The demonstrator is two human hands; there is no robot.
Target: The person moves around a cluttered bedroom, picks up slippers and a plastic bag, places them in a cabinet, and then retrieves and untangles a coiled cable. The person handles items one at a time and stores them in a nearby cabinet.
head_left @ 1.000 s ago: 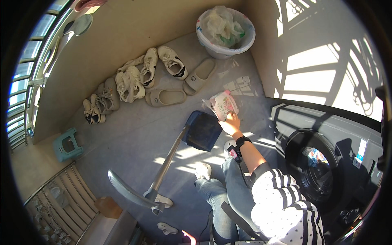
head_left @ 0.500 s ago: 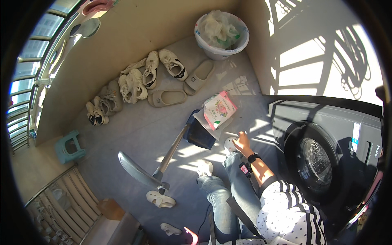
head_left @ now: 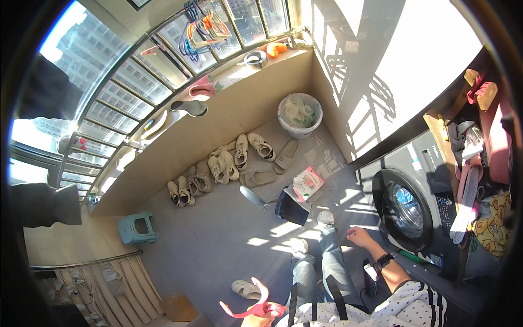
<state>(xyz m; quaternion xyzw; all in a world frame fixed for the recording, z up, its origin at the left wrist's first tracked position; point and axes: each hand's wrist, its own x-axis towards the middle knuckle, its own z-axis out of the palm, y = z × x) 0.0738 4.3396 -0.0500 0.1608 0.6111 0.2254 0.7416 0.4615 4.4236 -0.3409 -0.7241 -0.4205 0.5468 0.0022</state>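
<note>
Your step, as judged: holding the pink tool [head_left: 263, 291], near left; the next move calls for a steady left grip.
Washer [head_left: 407, 208], right: small lettering and a label on its front. Dustpan [head_left: 292, 209], centre: no writing seen. Packet [head_left: 308, 184], at its far right edge: printed, too small to read. Your left hand [head_left: 256, 320] grasps the tool; your right hand [head_left: 359, 236] is loosely curled, contents untold.

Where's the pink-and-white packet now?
Head view, just right of centre: the packet overlaps the upper-right edge of the dark blue dustpan, up and left of the right hand.
</note>
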